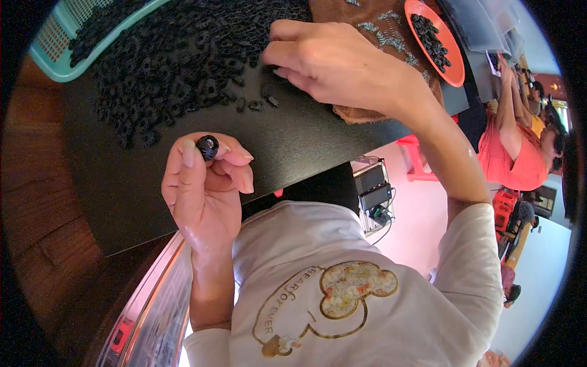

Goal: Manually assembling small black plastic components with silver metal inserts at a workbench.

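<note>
My left hand [200,194] is raised over the near edge of the dark table [299,137], palm up. Between its thumb and forefinger it pinches a small round black plastic part [208,147] with a hole in its face. My right hand [330,64] reaches over the table with fingers bent down at the right side of a heap of small black plastic parts [177,67]. Its fingertips are close together beside the heap; whatever they hold is hidden. A few loose black pieces [254,105] lie between the two hands.
A brown cloth [361,115] with several small metal springs [389,40] lies beyond my right hand. An orange dish [458,72] of black parts stands right of it. A green basket [58,46] is at far left. Other people [513,144] sit at right.
</note>
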`<state>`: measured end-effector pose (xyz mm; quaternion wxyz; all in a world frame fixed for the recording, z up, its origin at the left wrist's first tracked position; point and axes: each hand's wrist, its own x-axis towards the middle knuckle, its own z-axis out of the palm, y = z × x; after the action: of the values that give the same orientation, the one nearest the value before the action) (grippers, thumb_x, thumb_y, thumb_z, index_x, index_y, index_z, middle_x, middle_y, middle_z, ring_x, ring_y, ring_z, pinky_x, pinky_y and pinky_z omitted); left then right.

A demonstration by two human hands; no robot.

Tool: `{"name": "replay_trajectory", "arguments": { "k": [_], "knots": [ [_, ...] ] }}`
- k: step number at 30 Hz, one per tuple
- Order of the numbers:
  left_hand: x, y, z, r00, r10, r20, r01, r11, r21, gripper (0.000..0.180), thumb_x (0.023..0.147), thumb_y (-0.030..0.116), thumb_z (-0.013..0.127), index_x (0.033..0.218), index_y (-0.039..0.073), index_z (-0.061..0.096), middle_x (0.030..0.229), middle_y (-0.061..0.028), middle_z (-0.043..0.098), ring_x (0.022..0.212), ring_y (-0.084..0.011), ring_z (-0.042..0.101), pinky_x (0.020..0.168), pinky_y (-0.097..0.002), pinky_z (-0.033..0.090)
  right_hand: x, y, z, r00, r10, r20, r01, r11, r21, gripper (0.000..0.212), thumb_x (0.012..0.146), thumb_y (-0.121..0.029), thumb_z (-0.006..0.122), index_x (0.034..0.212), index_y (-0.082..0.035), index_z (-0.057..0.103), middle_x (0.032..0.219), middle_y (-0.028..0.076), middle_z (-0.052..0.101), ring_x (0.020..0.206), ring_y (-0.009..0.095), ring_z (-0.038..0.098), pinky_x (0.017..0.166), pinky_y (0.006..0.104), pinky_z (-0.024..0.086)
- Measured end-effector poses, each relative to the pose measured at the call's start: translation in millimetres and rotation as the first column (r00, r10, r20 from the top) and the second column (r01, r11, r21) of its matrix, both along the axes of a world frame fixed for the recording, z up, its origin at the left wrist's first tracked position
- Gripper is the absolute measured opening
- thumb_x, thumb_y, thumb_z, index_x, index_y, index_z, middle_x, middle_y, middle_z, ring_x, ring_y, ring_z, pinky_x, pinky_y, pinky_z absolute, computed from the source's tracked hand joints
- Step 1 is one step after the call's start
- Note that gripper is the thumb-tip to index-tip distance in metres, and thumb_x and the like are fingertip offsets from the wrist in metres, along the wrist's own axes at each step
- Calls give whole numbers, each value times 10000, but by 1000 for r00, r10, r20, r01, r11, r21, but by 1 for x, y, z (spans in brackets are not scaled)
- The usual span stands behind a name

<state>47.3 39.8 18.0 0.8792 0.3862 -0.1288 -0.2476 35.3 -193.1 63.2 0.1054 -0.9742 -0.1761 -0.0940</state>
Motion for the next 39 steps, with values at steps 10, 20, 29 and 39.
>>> {"name": "replay_trajectory", "arguments": {
  "k": [10,20,29,39],
  "knots": [
    [0,1,2,999,15,-50,-14,1000,19,313,1027,232,387,944,-34,531,829,-190,612,565,-150,530,563,-252,461,10,7,1,998,46,-33,-47,999,-23,114,753,-75,592,830,5,618,835,169,598,754,381,625,634,469,515],
    [0,-2,0,1000,-15,-25,17,997,70,253,1014,216,438,992,-11,550,880,-161,638,608,-127,542,597,-240,464,-25,31,12,985,55,-161,71,725,685,84,748,-30,610,802,-8,549,642,83,523,570,197,530,526,333,425],
    [-6,-9,16,995,-87,-54,92,991,96,246,1013,227,450,1009,4,555,886,-132,648,619,-115,544,586,-229,459,-42,42,24,936,135,-326,274,307,911,58,854,-2,664,908,4,644,772,10,635,597,33,522,530,179,394],
    [-12,-22,9,990,-129,-59,133,989,63,239,1000,231,494,1000,3,564,850,-109,658,601,-104,544,533,-223,452,-48,36,22,895,179,-410,384,160,909,35,864,-34,631,872,0,634,735,26,655,559,45,541,498,195,422]
  ]
}}
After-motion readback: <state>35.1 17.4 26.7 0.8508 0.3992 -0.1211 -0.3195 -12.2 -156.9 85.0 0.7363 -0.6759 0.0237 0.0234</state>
